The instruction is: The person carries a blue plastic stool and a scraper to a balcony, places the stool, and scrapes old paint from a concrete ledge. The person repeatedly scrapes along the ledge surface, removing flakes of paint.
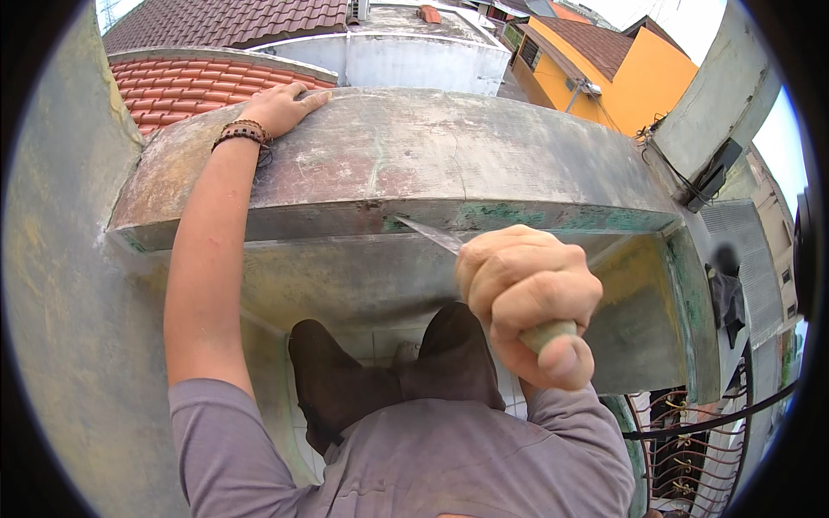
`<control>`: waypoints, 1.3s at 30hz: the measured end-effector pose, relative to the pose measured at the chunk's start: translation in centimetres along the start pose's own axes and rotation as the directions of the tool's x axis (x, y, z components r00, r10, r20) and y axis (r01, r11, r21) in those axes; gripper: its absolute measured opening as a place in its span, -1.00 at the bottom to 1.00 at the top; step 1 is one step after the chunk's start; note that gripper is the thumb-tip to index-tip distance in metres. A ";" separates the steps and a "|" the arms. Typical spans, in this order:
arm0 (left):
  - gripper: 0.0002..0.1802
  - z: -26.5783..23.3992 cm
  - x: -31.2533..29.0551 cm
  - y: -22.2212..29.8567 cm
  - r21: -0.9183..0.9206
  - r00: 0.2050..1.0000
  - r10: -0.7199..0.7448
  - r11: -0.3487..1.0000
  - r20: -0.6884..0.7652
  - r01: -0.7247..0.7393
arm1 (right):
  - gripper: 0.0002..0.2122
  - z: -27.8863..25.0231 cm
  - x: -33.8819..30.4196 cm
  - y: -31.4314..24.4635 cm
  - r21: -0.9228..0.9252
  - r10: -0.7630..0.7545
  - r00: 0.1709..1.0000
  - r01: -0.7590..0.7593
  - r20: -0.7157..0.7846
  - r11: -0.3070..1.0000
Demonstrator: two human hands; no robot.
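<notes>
My right hand (531,302) is closed in a fist around the pale handle of a scraper (434,236). Its thin metal blade points to the left and away from me, and the tip meets the front edge of the concrete ledge (363,155) beside a patch of green paint (501,213). Part of the handle shows below my fingers, near the thumb. On the ledge's top, at its far left, my left hand (281,110) lies flat with its fingers along the outer rim, holding nothing. Dark bracelets circle that wrist.
A worn wall (60,259) rises close on my left, and a pillar (721,86) stands at the right with black cables by it. Tiled roofs (190,86) lie beyond the ledge. A metal railing (691,449) is at lower right. My knees are below the ledge.
</notes>
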State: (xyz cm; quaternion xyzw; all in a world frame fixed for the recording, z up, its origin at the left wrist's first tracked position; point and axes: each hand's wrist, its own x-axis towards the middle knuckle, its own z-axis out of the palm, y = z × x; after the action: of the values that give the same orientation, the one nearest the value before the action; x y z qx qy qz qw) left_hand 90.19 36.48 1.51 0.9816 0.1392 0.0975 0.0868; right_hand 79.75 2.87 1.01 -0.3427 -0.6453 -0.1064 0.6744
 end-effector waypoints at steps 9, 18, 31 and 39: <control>-0.14 -0.3 -0.4 0.1 0.016 1.000 -0.020 1.000 -0.002 0.020 | -0.59 -0.3 -0.3 -1.7 -0.129 -0.053 0.998 0.055 0.019 0.990; -0.15 0.1 0.2 0.2 0.004 1.000 -0.004 1.000 0.010 0.004 | -0.55 -1.7 -1.7 -0.8 -0.133 0.156 0.982 -0.170 -0.109 0.976; -0.15 -0.2 -0.2 0.0 0.002 1.000 0.000 1.000 0.005 0.000 | -0.53 -2.5 -2.4 -2.0 -0.032 0.065 0.985 -0.071 -0.163 0.997; -0.19 -0.2 -0.2 0.4 -0.009 1.000 0.013 1.000 -0.005 -0.013 | -0.54 -3.2 -2.7 -1.9 -0.018 0.055 0.985 -0.059 -0.165 0.998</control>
State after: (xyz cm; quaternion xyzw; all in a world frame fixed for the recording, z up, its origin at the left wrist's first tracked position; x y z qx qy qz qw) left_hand 90.09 36.11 1.77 0.9818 0.1326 0.1013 0.0904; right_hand 80.82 -1.21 -0.67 -0.3588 -0.5762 -0.1222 0.7241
